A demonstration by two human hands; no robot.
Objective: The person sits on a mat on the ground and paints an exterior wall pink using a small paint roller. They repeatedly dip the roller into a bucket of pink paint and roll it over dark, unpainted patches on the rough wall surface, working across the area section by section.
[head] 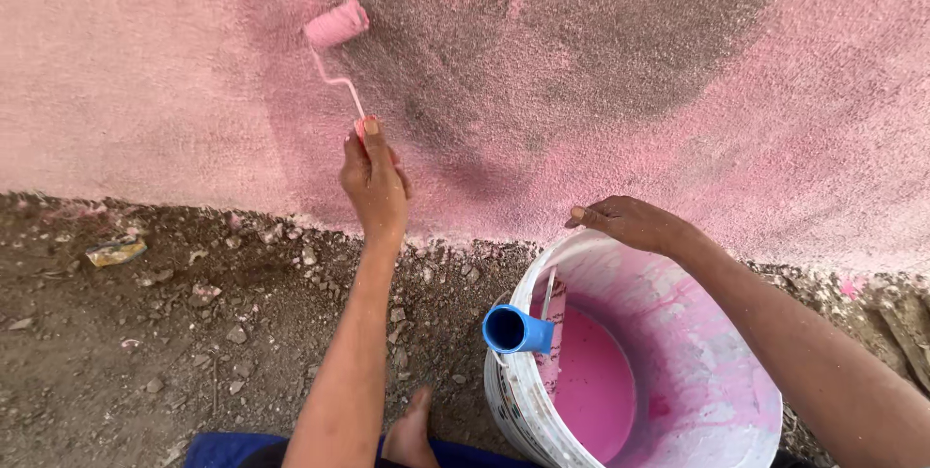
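Head view: white bucket (712, 400) holds pink paint (593, 386).

Rough matt plastered wall (601, 90), fuzzy roller (336, 24), glossy plastic bucket (722, 400), gritty stony soil (145, 332)

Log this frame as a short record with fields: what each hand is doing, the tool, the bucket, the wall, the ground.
left hand: gripping the handle of a small paint roller, roller head pressed on the wall
right hand: resting on the rim of the bucket
bucket: white, tilted toward the wall, pink paint pooled inside
in bucket: second roller with blue handle leaning over the rim
wall: rough, mostly pink, one dark unpainted patch
ground: bare dirt with small stones
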